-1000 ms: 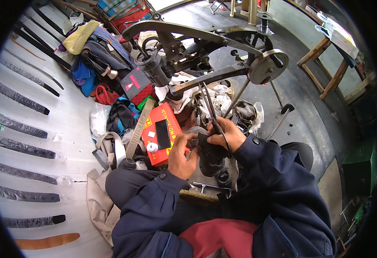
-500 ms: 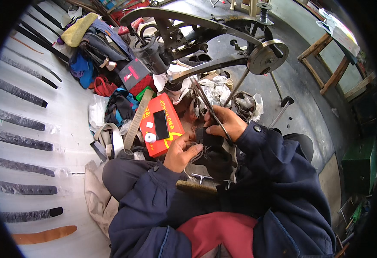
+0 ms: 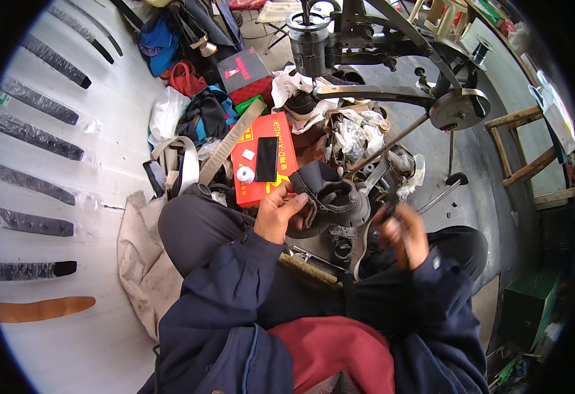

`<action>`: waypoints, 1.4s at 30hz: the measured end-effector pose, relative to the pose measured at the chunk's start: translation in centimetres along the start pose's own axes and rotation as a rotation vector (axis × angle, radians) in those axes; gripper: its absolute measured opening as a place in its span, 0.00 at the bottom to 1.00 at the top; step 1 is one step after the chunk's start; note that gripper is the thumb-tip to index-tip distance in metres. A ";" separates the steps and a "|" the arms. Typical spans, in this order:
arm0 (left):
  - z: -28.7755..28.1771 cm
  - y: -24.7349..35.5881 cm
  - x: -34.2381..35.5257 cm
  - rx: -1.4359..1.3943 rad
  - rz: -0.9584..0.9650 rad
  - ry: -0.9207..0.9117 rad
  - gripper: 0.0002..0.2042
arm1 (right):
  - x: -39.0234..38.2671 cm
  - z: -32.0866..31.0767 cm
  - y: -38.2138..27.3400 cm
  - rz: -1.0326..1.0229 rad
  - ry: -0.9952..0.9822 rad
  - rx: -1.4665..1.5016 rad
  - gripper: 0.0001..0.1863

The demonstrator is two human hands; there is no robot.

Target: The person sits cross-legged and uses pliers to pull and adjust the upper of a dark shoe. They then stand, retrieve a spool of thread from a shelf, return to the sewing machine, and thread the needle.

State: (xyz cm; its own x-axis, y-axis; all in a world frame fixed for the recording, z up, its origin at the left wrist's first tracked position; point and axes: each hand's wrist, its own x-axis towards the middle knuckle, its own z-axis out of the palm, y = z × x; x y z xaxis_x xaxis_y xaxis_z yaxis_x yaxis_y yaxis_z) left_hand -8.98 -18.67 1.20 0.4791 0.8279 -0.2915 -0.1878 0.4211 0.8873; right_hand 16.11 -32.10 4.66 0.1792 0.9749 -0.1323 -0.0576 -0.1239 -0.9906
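Note:
My left hand (image 3: 277, 217) is closed on the upper of a black shoe (image 3: 333, 197), holding it above the clutter between my knees. To the right of the shoe, my right hand (image 3: 405, 236) is blurred, closed round a dark tool (image 3: 390, 209) whose shape is mostly lost in the blur. Behind the shoe a red box (image 3: 248, 190) carries a black phone (image 3: 267, 159) and a small white roll (image 3: 245, 175). Below the shoe lie another dark item (image 3: 342, 245) and a metal bar (image 3: 314, 259).
A black iron sewing machine (image 3: 379, 92) with a handwheel (image 3: 458, 108) stands over piled bags, shoes and plastic. At my left, wrapped dark strips (image 3: 31, 217) lie on a pale sheet (image 3: 84, 348). A wooden stool (image 3: 527, 174) and green box (image 3: 524, 308) stand at the right.
My right hand has left the shoe, moving right and down with the long dark tool. The shoe is raised and turned, its opening showing. The view has shifted.

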 end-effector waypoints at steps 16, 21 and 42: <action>1.3 0.2 -0.7 0.045 -0.099 -0.107 0.06 | -3.5 5.1 2.6 0.504 -0.257 -0.021 0.32; 2.1 -1.2 -1.3 -0.107 -0.274 -0.066 0.05 | -2.7 6.0 3.3 0.459 -0.192 -0.035 0.34; 2.3 -4.3 -1.8 -0.262 -0.326 0.016 0.05 | -2.6 5.8 5.7 0.223 -0.173 -0.423 0.38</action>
State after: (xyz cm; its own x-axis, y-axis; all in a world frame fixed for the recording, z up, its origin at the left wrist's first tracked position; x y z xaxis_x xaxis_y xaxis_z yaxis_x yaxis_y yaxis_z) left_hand -7.01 -22.81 -1.29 0.5364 0.6408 -0.5493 -0.2418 0.7402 0.6274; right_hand 9.66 -34.23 -0.45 0.0400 0.9282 -0.3698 0.3338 -0.3613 -0.8707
